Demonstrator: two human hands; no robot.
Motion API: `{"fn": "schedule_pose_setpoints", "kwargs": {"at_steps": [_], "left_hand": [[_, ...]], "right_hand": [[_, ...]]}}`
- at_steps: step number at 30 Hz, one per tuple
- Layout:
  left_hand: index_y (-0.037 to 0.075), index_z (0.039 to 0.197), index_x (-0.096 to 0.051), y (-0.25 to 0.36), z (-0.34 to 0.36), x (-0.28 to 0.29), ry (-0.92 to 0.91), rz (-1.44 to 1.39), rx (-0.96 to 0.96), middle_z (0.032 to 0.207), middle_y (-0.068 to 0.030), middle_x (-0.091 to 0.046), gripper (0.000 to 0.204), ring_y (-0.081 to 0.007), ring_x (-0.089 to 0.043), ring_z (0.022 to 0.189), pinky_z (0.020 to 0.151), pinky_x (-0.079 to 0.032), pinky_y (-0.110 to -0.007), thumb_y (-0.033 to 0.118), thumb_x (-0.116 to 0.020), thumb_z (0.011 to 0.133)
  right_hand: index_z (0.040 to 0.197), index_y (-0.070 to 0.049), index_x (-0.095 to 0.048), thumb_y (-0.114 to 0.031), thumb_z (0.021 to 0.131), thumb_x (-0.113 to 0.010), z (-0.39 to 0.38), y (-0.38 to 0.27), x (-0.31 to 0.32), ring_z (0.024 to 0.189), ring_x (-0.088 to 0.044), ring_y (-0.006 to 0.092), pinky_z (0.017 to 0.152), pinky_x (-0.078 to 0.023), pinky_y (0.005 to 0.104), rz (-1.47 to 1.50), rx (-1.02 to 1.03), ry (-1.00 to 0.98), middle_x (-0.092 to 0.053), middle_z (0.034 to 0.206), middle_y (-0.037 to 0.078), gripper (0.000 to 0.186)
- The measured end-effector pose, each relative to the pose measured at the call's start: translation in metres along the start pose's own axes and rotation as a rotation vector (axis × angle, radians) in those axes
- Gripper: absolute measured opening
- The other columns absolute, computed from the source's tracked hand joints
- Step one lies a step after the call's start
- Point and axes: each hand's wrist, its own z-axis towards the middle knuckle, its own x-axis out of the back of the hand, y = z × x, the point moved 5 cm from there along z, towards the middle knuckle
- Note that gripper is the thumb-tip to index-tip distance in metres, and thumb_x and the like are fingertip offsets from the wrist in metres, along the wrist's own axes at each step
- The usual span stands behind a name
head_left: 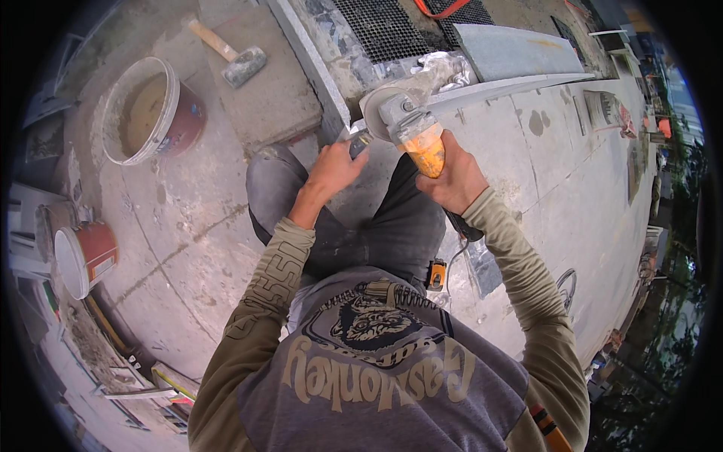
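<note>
An angle grinder [422,148] with a yellow-orange body is held by my right hand [456,176], its fingers wrapped round the body. At its head, a pale round disc [376,111] stands close to the end of a long narrow grey stone slab [310,60]. My left hand [337,167] is closed round a short dark handle [360,143] beside the disc; whether this handle joins the grinder cannot be made out. Another grey stone strip [512,87] runs off to the right from behind the grinder.
Left are a mallet [245,66] on a concrete slab [260,109], an open bucket [169,120] and a tipped bucket [94,252]. Black mesh mats [385,29] and a wide grey stone slab [520,54] lie ahead. By my right knee sits a small orange-black device [437,274].
</note>
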Motion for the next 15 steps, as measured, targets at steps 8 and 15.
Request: {"fn": "schedule_pose_setpoints", "kwargs": {"at_steps": [8, 15], "left_hand": [[-0.010, 0.111, -0.072, -0.001, 0.002, 0.000, -0.023, -0.009, -0.010, 0.096, -0.0334, -0.072, 0.053, -0.0504, -0.070, 0.099, 0.090, -0.055, -0.053, 0.041, -0.069, 0.096], [-0.010, 0.111, -0.072, -0.005, 0.002, -0.003, -0.024, 0.014, -0.014, 0.098, -0.0339, -0.072, 0.054, -0.0504, -0.070, 0.101, 0.090, -0.055, -0.053, 0.043, -0.067, 0.097]], "right_hand": [[0.127, 0.003, -0.048, -0.018, 0.078, -0.077, 0.024, 0.006, 0.024, 0.102, -0.070, 0.0491, 0.090, -0.055, 0.0475, -0.045, -0.089, 0.080, -0.070, 0.103, 0.031, 0.061], [0.128, 0.003, -0.049, -0.024, 0.076, -0.079, 0.012, 0.008, 0.017, 0.099, -0.072, 0.0473, 0.089, -0.057, 0.0477, -0.030, -0.089, 0.038, -0.071, 0.101, 0.030, 0.066]]}}
